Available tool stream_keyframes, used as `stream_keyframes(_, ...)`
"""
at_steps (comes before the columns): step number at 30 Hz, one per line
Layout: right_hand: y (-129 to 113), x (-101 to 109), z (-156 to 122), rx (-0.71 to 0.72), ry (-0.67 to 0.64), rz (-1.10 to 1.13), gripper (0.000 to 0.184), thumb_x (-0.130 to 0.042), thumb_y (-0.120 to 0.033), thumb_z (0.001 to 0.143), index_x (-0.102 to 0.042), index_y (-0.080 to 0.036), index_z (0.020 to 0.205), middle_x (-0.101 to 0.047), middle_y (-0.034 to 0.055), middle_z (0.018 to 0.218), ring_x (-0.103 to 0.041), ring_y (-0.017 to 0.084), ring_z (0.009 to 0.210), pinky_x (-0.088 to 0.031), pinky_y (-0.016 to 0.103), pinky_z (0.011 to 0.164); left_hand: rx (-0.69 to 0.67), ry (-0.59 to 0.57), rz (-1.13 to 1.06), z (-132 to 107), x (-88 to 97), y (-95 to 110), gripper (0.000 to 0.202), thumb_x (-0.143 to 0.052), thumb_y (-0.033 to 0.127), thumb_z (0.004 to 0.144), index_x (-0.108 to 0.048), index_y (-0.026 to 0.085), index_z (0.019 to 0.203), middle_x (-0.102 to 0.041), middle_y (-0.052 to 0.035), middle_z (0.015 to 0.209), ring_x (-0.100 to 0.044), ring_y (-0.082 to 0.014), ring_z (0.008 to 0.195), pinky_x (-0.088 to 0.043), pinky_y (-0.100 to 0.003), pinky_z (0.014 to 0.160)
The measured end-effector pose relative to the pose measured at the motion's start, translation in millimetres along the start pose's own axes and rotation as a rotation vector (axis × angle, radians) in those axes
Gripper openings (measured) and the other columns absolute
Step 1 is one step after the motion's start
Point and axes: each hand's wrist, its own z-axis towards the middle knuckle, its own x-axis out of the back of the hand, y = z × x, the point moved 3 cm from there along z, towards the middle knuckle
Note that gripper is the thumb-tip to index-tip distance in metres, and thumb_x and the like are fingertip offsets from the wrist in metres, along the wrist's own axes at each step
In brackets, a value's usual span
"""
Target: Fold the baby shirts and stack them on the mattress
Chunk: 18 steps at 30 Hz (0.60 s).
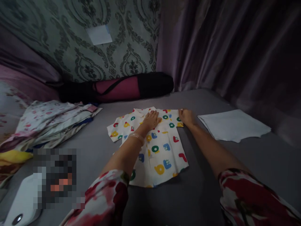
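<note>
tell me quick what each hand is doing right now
Left hand: open, flat on the printed shirt.
Right hand: on the shirt's far corner; grip cannot be told.

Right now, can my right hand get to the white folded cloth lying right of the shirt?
Probably yes. The right hand sits at the top right corner of the printed shirt, and the white folded cloth lies beside it on the grey surface, with nothing between them.

Grey bed [199, 194]: printed shirt [162, 150] lies flat. White folded cloth [232, 125] right of shirt, clothes pile [51, 119] left, rolled pink mat [122, 88] behind.
</note>
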Motion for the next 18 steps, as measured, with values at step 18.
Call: stream_keyframes(18,37,9,-97,0.133,-0.215,0.452,0.011,-0.053,-0.013,0.091,-0.063,-0.013,0.096,-0.067,0.0049,0.085,-0.061,0.013,0.068,-0.049,0.021,0.061,-0.368,-0.156,0.035,-173,41.4,201,0.025,-0.053,0.028,0.092,-0.066,0.009,0.101,-0.065,-0.0159,0.098,-0.062,-0.0263,0.094,-0.05,-0.037,0.076)
